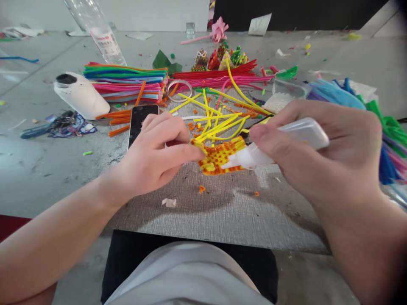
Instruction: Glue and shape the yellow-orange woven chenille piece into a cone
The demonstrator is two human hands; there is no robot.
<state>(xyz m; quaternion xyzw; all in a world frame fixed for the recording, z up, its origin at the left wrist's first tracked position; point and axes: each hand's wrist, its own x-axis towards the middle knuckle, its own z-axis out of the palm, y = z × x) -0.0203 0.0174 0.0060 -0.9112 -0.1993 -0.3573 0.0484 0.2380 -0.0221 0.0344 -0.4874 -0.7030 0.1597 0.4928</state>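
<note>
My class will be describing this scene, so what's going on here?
A person's left hand touches one end of a yellow-and-orange woven piece. The right hand grips a whitish bottle, its nozzle over or touching the piece. Yellow strips lie just beyond, and a phone shows partly behind the left hand.

Front tabletop [222, 216] passable; yellow stems [219, 127], phone [139, 120] obstruct beyond.

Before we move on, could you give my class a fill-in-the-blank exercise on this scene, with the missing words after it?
The left hand touches a woven piece coloured orange and ____. The squeeze bottle is held in the ____. The flower at the back is ____.
Missing words: yellow; right hand; pink.
</note>
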